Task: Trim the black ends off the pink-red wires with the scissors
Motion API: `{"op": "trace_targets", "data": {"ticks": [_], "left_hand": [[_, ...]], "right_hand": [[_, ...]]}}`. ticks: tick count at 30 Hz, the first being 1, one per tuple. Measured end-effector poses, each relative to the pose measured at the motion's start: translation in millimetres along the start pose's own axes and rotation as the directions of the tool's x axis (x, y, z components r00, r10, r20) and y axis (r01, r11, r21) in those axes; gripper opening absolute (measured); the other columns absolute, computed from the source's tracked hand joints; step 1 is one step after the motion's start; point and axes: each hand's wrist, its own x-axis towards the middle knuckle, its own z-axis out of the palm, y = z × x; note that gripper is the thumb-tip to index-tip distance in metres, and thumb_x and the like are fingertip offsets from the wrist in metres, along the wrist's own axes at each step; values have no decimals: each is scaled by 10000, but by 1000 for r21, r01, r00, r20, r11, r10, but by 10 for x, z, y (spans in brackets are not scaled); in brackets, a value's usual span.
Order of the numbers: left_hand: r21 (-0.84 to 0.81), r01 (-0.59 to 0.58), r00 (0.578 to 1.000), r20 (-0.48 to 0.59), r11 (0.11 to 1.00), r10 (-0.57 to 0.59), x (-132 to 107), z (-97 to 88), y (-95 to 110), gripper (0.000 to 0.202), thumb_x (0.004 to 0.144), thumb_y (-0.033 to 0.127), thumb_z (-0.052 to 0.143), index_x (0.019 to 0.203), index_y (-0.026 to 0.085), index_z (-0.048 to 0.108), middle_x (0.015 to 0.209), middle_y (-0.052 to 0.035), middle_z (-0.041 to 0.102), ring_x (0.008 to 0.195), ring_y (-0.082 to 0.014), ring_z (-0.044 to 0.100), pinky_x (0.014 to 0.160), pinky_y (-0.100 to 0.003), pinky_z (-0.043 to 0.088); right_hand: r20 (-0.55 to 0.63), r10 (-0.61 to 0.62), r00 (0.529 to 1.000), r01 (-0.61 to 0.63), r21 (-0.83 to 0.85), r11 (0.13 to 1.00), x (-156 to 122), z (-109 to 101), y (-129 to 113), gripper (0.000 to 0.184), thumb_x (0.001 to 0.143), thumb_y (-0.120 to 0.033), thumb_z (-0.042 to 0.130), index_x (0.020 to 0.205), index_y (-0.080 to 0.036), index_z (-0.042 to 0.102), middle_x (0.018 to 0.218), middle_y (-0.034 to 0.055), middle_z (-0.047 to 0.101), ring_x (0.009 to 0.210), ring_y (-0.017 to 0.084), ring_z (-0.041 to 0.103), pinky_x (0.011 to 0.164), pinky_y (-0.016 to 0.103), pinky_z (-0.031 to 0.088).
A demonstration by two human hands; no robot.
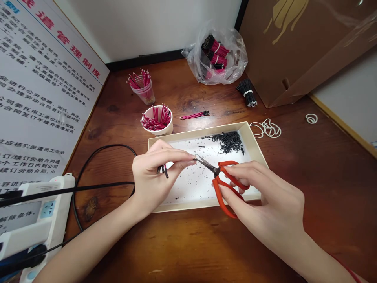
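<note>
My right hand (262,196) grips a pair of scissors (219,171) with red-orange handles. The blades are parted and point left, near the tips of my left fingers. Between thumb and forefinger, my left hand (157,173) pinches a small black piece of tubing or wire end. Several short black-tipped wires (165,171) stick out below its palm, mostly hidden by the fingers. Under both hands lies a shallow cream box (206,207) with a white floor. A heap of short black tube pieces (229,141) fills its far right corner, and tiny black bits are scattered over the floor.
Behind the box stand a paper cup (165,129) and a clear plastic cup (146,94), both holding pink wires. Loose pink wires (194,115), a plastic bag (194,65) of bundles, a black wire bundle (247,92) and rubber bands (266,128) lie around. A power strip (55,208) sits left.
</note>
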Motion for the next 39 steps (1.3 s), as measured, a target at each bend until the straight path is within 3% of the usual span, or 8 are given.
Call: {"op": "trace_targets", "data": {"ticks": [17,24,27,39], "left_hand": [[9,5,1000,5,1000,-5,0,1,-1,292,762,-16,773,865,256,783,772,33,776,680,-105,609,588,-250,471],[4,22,1000,-6,1000,-22,2,2,12,299,763,-12,770,855,271,789,751,30,776,666,-117,616,569,-253,468],[-1,31,999,-9,1000,-31,1,3,17,299,764,-6,771,857,277,794,736,30,774,663,-122,623,569,-259,476],[-3,15,1000,0,1000,-15,5,3,21,293,775,22,774,868,298,795,773,32,788,662,-131,621,575,-281,487]], "right_hand": [[-34,-70,997,66,-110,992,18,8,-27,186,861,-57,678,938,-215,620,775,-10,707,665,99,676,473,179,528],[-53,-31,998,28,-69,997,32,-10,-23,198,841,-51,669,915,-217,591,754,-17,672,559,83,591,426,196,458],[-33,-6,999,4,-53,999,51,-20,-39,196,807,-68,661,903,-214,571,731,-12,633,551,97,549,479,233,475],[13,-65,998,66,-86,994,51,10,-50,219,792,-38,671,912,-204,593,728,-14,641,572,84,573,469,202,447]]}}
